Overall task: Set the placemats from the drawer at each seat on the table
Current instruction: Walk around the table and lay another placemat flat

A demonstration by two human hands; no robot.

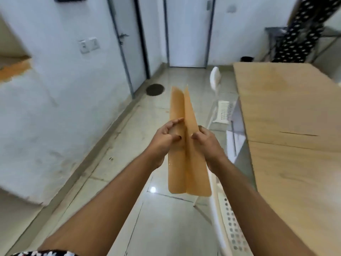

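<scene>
Forearms: both are extended up from the bottom edge.
Table [287, 126]: seen at right.
Placemats [184, 145]: tan, held mid-frame above the floor.
Left hand [166, 139]: clasped on one mat.
Right hand [206, 143]: grasping the other mat.

A plain indoor room — wooden table [287, 115], white chair [217, 97], tiled floor [166, 218], closed doors [186, 32].
</scene>
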